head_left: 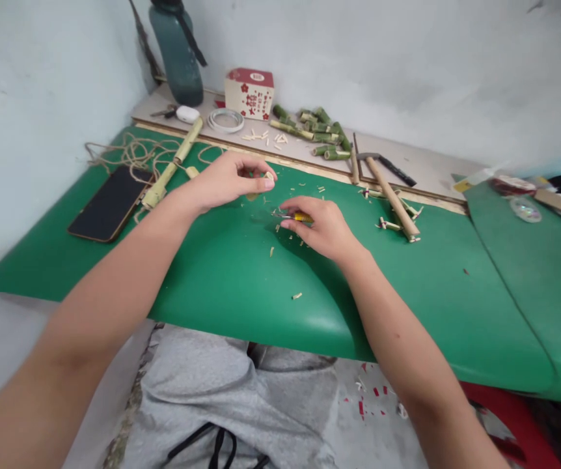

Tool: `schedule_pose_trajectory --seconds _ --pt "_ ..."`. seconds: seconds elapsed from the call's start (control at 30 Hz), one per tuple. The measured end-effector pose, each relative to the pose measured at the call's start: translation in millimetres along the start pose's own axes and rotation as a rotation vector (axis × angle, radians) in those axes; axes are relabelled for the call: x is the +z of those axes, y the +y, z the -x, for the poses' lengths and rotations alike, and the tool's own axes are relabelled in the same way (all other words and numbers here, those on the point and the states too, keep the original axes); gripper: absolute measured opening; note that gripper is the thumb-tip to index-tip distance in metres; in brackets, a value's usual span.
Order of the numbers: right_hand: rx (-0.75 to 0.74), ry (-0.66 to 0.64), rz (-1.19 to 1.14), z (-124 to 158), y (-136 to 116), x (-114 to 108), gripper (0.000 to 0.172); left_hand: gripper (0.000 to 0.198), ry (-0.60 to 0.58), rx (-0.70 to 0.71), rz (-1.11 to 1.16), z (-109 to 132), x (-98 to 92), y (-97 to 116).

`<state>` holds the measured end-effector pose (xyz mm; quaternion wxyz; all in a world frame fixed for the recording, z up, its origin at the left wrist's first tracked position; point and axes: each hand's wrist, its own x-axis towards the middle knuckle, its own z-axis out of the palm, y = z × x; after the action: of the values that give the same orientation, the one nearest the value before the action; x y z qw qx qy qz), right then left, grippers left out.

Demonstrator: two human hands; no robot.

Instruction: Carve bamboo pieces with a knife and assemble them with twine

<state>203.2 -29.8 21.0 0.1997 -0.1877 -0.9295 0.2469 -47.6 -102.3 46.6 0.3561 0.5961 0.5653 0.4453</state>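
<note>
My left hand hovers over the green padded table with its fingertips pinched on a small pale bamboo piece. Just to its right, my right hand is closed round a small yellow-handled knife, its blade pointing left toward the left hand. Small bamboo chips lie scattered on the green surface around and below both hands.
A black phone, a bamboo stick and twine lie at the left. Behind stand a dark bottle, a red-and-white box, a tape ring and green bamboo sections. A hammer rests at the right.
</note>
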Motion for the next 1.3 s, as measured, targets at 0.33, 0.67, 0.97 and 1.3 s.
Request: schedule_pose_trajectory --seconds 0.33,0.67,0.97,1.3 --pt "-0.058 0.033 0.038 -0.9 -4.6 6.7 0.009 0.020 -0.241 -0.030 -0.088 1.6 2.2 -8.8" --pt "-0.073 0.049 0.043 -3.3 -7.3 4.5 0.014 0.016 -0.257 0.001 -0.153 2.6 2.1 -3.3" --pt "-0.111 0.096 0.051 -3.3 -4.0 14.0 0.014 0.013 -0.286 -0.035 -0.086 3.3 2.2 -4.3" --pt "-0.076 0.142 0.137 -3.8 -6.8 23.0 0.016 0.018 -0.326 -0.088 -0.019 -0.7 -1.7 -16.6"
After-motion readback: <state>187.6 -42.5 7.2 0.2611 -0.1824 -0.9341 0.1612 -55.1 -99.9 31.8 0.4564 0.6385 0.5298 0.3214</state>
